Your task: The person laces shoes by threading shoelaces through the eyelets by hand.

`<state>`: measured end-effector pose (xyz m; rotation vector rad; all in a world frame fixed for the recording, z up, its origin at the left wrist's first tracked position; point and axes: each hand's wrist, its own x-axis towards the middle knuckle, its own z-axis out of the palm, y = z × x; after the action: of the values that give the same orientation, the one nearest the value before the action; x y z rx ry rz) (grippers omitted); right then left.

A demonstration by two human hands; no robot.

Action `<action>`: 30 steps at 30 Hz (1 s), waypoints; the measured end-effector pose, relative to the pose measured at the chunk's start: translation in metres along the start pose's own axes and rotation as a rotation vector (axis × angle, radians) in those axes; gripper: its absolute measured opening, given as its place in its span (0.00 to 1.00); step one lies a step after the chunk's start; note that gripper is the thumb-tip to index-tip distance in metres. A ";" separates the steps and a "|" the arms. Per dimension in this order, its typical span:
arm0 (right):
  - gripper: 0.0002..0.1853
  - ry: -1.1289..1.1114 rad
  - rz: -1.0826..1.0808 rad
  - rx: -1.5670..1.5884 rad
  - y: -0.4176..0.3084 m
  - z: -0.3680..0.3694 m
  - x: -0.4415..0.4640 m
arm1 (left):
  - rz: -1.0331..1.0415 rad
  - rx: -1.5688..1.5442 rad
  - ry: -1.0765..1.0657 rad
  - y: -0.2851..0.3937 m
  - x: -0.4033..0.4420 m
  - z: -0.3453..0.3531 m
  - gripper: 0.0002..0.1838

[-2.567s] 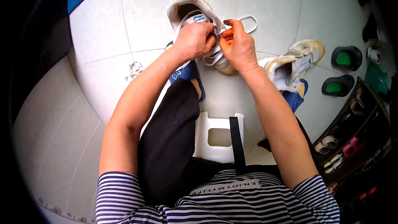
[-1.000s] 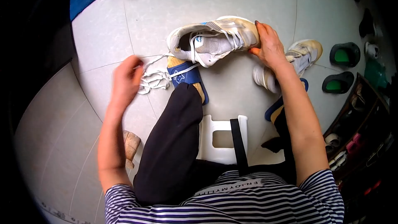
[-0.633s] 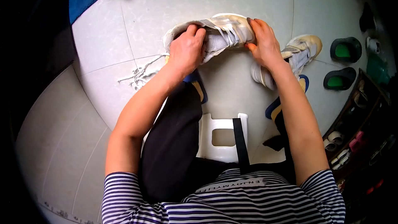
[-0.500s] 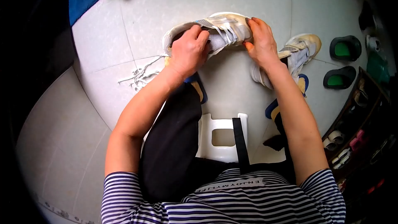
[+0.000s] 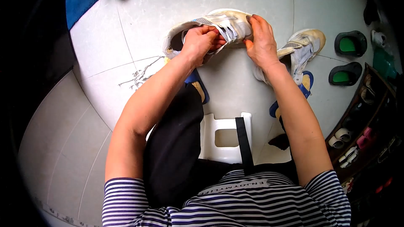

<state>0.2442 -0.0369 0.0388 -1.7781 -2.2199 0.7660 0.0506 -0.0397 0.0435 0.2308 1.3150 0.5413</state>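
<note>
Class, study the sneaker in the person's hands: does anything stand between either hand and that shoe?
Nothing visible does: the left hand reaches into the opening of the sneaker, and the right hand touches its toe. The other sneaker lies aside, rightward.

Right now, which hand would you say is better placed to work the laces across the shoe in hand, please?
Probably the left hand: its fingers are at the opening of the shoe, right beside the laces, while the right hand cups the toe.
</note>
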 end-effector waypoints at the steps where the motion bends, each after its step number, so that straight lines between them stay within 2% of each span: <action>1: 0.32 0.010 0.001 0.001 0.000 0.000 0.000 | -0.001 0.001 0.000 0.000 0.000 0.000 0.09; 4: 0.32 0.011 0.011 0.011 -0.006 0.000 0.002 | -0.003 -0.024 0.007 0.006 -0.005 -0.005 0.09; 6: 0.32 0.000 0.028 0.014 -0.006 -0.002 0.002 | 0.062 0.140 0.045 0.010 -0.011 -0.008 0.09; 7: 0.32 -0.012 0.041 0.018 -0.007 -0.003 0.002 | 0.112 0.409 0.073 0.013 -0.015 -0.017 0.09; 8: 0.32 -0.010 0.041 0.019 -0.006 -0.003 0.001 | 0.112 0.410 0.074 0.013 -0.020 -0.024 0.09; 10: 0.32 -0.035 0.065 0.033 -0.005 -0.003 0.001 | 0.779 1.086 0.304 0.011 -0.031 -0.038 0.10; 12: 0.32 -0.026 0.071 0.059 -0.005 0.000 0.002 | 0.833 1.020 0.356 0.007 -0.026 -0.047 0.13; 14: 0.32 -0.021 0.084 0.090 -0.008 0.001 0.004 | 0.968 1.247 0.429 0.009 -0.022 -0.048 0.13; 15: 0.32 -0.020 0.088 0.090 -0.010 0.000 0.005 | 0.842 1.298 0.426 0.010 -0.019 -0.049 0.13; 16: 0.32 -0.017 0.087 0.087 -0.012 -0.002 0.005 | 0.842 1.294 0.430 0.011 -0.016 -0.051 0.13; 18: 0.31 -0.043 0.114 0.090 -0.011 -0.001 0.006 | 0.983 1.372 0.423 0.014 -0.007 -0.055 0.13; 20: 0.31 -0.067 0.138 0.094 -0.011 -0.001 0.007 | 0.987 1.411 0.443 0.016 -0.007 -0.055 0.13; 23: 0.31 -0.038 0.114 0.082 -0.013 0.001 0.007 | 0.879 1.489 0.429 0.018 -0.014 -0.057 0.12; 25: 0.28 -0.032 0.117 0.077 -0.014 0.000 0.009 | 1.011 1.371 0.494 0.017 -0.025 -0.058 0.11; 26: 0.28 -0.033 0.123 0.078 -0.015 -0.001 0.007 | 1.009 1.373 0.488 0.013 -0.033 -0.055 0.11; 28: 0.25 0.082 0.171 -0.080 -0.019 -0.005 0.002 | 0.809 1.379 0.255 0.001 -0.056 -0.043 0.12; 29: 0.25 0.079 0.171 -0.078 -0.021 -0.005 -0.003 | 0.727 1.443 0.232 -0.004 -0.063 -0.039 0.12; 30: 0.22 -0.030 0.345 0.084 -0.023 -0.003 -0.011 | 0.724 1.439 0.232 -0.005 -0.062 -0.041 0.12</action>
<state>0.2289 -0.0497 0.0552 -2.1470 -1.8871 0.9405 0.0037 -0.0808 0.0834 1.9181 1.6320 0.0983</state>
